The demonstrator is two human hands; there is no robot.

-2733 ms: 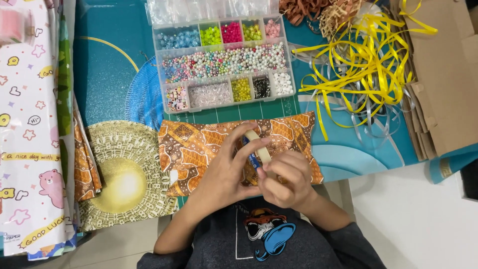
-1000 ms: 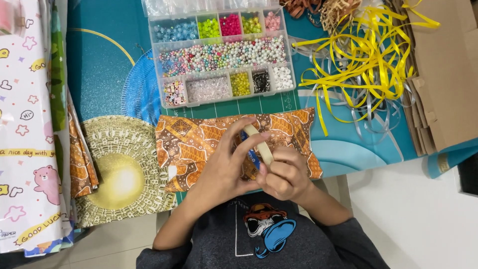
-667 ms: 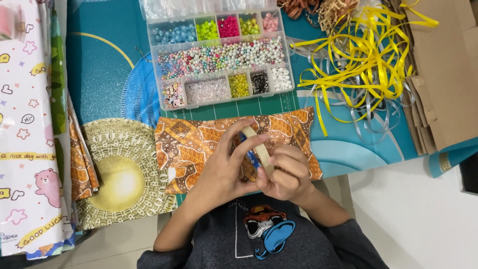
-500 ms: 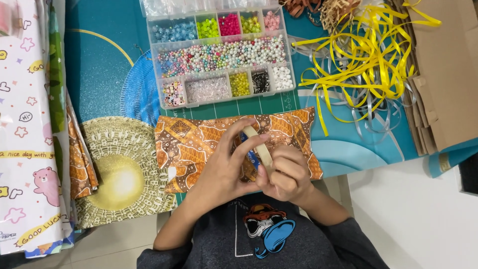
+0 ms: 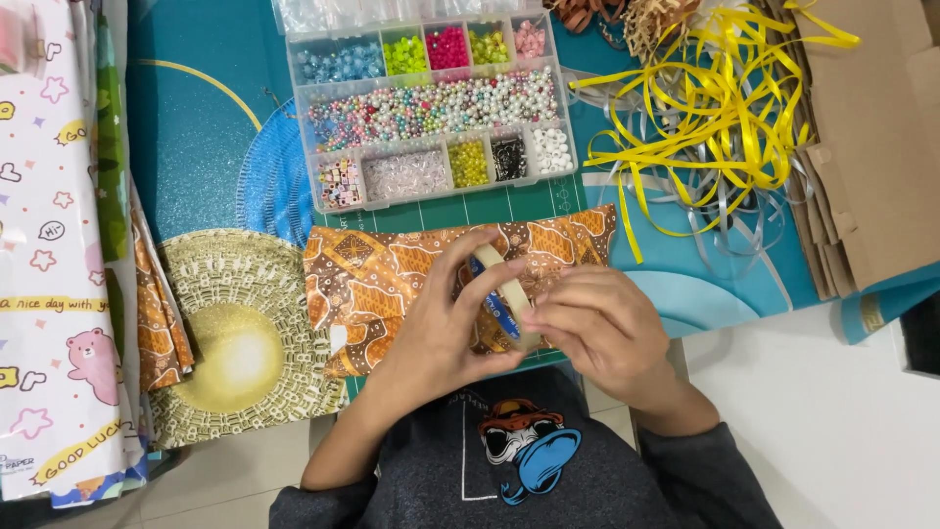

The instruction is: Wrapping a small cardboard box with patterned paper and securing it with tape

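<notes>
My left hand (image 5: 441, 328) grips a roll of tape (image 5: 504, 294) with a blue core, index finger hooked over its top. My right hand (image 5: 597, 328) closes on the roll's right edge, fingertips pinched at the tape. Both hands hover just above an orange-brown patterned package (image 5: 377, 279) lying on the teal table. Whether a tape end is peeled free is too small to see.
A clear bead organiser (image 5: 431, 108) with coloured beads sits behind the package. Yellow and silver ribbons (image 5: 715, 108) tangle at the right, beside brown cardboard (image 5: 871, 137). A gold round mat (image 5: 230, 333) lies left, with printed wrapping paper (image 5: 54, 255) at the far left.
The hands shifted slightly while working the tape roll; my left index finger now curls further over its top. The package stays where it was.
</notes>
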